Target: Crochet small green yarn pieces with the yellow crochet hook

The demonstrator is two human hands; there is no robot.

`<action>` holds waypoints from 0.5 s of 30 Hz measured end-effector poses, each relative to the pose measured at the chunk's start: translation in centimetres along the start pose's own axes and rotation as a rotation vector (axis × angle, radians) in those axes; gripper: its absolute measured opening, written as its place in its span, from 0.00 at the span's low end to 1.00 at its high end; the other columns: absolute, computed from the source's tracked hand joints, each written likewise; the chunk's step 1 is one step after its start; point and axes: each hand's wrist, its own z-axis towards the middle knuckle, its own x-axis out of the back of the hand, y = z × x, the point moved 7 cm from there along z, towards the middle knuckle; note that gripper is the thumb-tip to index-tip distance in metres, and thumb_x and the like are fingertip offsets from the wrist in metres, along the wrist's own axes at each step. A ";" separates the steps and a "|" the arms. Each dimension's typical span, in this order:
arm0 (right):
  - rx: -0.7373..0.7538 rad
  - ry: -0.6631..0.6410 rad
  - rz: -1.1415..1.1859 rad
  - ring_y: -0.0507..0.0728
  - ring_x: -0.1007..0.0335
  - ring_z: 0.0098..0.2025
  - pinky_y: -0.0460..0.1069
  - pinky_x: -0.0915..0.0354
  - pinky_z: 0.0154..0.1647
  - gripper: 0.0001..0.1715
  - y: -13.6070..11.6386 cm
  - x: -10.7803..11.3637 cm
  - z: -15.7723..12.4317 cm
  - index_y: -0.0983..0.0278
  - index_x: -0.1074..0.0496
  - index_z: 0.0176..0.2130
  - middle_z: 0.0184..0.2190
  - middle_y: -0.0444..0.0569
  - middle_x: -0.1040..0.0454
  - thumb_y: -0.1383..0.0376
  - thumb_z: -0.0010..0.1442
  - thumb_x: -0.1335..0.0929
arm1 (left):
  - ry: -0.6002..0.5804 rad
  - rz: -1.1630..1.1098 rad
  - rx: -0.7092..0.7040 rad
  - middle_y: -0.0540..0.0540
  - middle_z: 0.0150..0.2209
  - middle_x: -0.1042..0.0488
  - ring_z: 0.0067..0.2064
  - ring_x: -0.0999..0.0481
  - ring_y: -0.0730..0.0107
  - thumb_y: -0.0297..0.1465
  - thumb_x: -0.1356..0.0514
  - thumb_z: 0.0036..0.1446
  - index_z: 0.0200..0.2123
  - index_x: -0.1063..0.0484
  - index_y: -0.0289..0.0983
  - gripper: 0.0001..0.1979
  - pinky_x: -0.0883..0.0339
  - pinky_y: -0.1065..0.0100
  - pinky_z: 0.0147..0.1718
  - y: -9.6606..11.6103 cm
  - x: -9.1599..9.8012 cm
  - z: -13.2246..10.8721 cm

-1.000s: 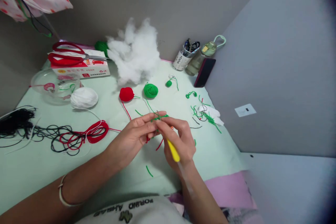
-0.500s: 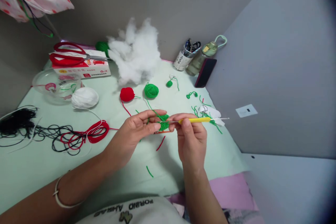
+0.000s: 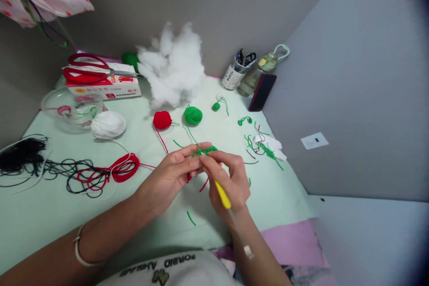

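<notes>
My left hand [image 3: 172, 174] pinches a small green crochet piece [image 3: 210, 149], which shows just above the fingertips. Against it from the other side press the fingertips of my right hand [image 3: 231, 183]. A yellow-handled crochet hook [image 3: 223, 195] rests in my right hand, its back end pointing down over the wrist; the front tip is hidden by fingers. Green yarn runs from the piece up to a green yarn ball [image 3: 193, 116]. Some red yarn shows below my left fingers, partly hidden.
Beyond the hands lie a red yarn ball [image 3: 162, 120] and white stuffing [image 3: 174, 67]. A white yarn ball [image 3: 108, 124], tangled black and red cords, and red scissors [image 3: 89, 69] on a box are left. At right are yarn scraps, a phone [image 3: 263, 92], a bottle [image 3: 251, 78] and a pen cup [image 3: 233, 76].
The crochet hook has swung from lying level and pointing right to slanting down toward my right wrist. My right hand has moved left and closed in on my left fingertips.
</notes>
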 end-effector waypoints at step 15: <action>-0.126 -0.008 0.179 0.57 0.20 0.45 0.52 0.22 0.41 0.19 1.0 -0.5 0.0 0.55 0.20 0.53 0.45 0.50 0.19 0.73 0.67 0.31 | -0.001 0.025 -0.033 0.49 0.39 0.19 0.39 0.23 0.71 0.32 0.28 0.57 0.51 0.17 0.42 0.18 0.33 0.69 0.43 0.2 -0.3 0.0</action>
